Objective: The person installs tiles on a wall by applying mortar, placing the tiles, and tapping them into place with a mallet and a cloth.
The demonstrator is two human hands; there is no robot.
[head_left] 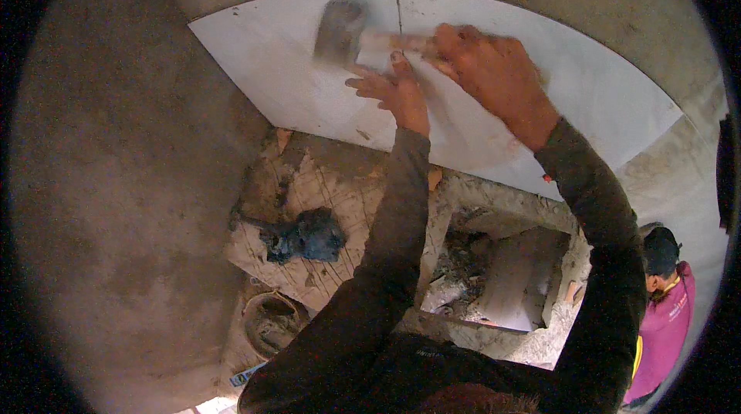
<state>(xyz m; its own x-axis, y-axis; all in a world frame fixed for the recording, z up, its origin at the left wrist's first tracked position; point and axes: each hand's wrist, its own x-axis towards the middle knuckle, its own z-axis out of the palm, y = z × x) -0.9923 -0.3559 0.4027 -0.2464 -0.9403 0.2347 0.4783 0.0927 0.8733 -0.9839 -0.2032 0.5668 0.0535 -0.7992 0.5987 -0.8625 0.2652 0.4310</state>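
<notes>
Two large white tiles, the left tile (270, 59) and the right tile (594, 89), sit side by side against the grey wall, with a thin dark joint between them. My right hand (494, 78) is closed around the pale handle of a mallet (340, 32). The mallet's dark, blocky head is blurred and lies over the left tile; whether it touches the surface I cannot tell. Just below the handle, my left hand (397, 96) is open with fingers spread, at the left tile near the joint.
Below the tiles is a rough slab (324, 182) with scored lines, bearing a crumpled dark-blue bag or cloth (305, 236). Beside it gapes a rectangular opening (502, 275). A dirty bucket (274, 325) stands lower left. Another person (668, 329) in a maroon shirt is at the right.
</notes>
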